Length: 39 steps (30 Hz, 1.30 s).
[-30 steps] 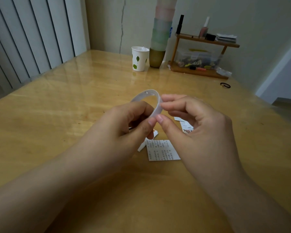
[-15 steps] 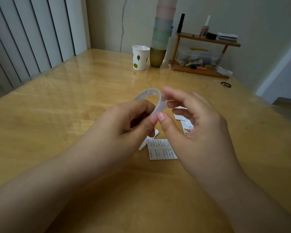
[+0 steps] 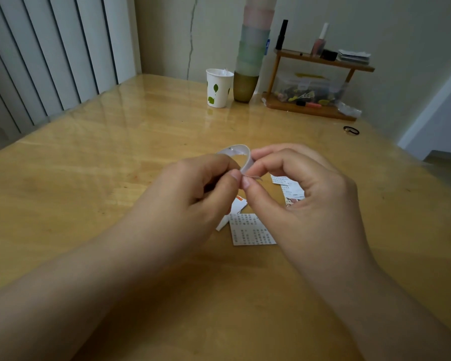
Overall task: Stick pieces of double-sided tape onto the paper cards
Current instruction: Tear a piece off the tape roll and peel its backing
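Left hand grips one tape roll; right hand pinches its loose end above three paper cards on the desk.

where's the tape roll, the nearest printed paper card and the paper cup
tape roll (image 3: pixel 241 151): head view, top of the ring above the hands
printed paper card (image 3: pixel 250 229): head view, middle of its printed face
paper cup (image 3: pixel 218 89): head view, its side wall

Table is wood-grain, glossy, with window glare across a clear smooth cover. Tape roll is whitish, translucent plastic, slightly shiny. Paper cards are matt printed paper. Cup is matt white paper with green leaf print. Shelf is brown wood.
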Tool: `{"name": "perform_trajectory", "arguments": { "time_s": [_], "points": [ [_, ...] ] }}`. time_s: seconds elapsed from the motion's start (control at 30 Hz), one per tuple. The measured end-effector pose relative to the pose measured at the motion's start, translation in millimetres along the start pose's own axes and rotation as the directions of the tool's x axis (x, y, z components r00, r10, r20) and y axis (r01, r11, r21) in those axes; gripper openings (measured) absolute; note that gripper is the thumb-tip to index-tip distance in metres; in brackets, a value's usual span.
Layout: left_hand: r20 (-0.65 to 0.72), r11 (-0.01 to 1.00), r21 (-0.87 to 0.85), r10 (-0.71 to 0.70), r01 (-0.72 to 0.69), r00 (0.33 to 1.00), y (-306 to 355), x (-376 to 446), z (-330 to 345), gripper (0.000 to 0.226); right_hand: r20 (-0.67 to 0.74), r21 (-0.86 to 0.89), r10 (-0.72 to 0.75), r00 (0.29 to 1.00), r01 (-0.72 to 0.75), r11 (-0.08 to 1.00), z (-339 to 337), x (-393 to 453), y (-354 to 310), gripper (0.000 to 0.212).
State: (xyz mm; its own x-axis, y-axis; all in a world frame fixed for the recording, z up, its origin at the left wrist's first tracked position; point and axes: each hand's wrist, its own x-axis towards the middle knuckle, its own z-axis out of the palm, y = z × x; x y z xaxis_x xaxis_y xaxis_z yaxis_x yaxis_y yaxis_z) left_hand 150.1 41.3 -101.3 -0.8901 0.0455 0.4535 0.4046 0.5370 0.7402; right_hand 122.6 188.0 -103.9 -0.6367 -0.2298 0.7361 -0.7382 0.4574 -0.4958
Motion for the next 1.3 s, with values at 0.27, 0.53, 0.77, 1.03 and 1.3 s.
{"name": "perform_trajectory", "arguments": {
  "time_s": [0.27, 0.53, 0.77, 1.03, 1.3],
  "points": [
    [-0.051, 0.997, 0.064, 0.039, -0.036, 0.998, 0.3, -1.0, 1.9, 0.027, -0.019, 0.032, -0.023, 1.000, 0.024, 0.999, 4.4, -0.6, 0.0, 0.005],
    [0.033, 0.981, -0.181, -0.069, 0.074, 0.997, 3.1, 1.7, -0.2, 0.030, 0.026, 0.118, -0.094, 0.995, 0.090, 0.989, 1.8, 1.7, 2.1, 0.008],
    [0.166, 0.923, -0.326, -0.156, 0.203, 0.974, -1.2, 5.7, -3.3, 0.031, 0.088, 0.119, -0.077, 0.993, 0.067, 0.991, -1.5, 4.3, 4.7, 0.007],
    [0.254, 0.825, -0.510, -0.127, 0.244, 0.959, 1.7, 5.4, -3.0, 0.026, 0.121, 0.116, -0.104, 0.987, 0.090, 0.989, -8.1, 6.2, 2.7, 0.002],
    [0.337, 0.763, -0.585, -0.079, 0.274, 0.938, -2.4, 3.6, 0.9, 0.018, 0.262, 0.187, -0.114, 0.958, 0.066, 0.980, -18.9, 11.8, 3.4, 0.005]
  ]
}}
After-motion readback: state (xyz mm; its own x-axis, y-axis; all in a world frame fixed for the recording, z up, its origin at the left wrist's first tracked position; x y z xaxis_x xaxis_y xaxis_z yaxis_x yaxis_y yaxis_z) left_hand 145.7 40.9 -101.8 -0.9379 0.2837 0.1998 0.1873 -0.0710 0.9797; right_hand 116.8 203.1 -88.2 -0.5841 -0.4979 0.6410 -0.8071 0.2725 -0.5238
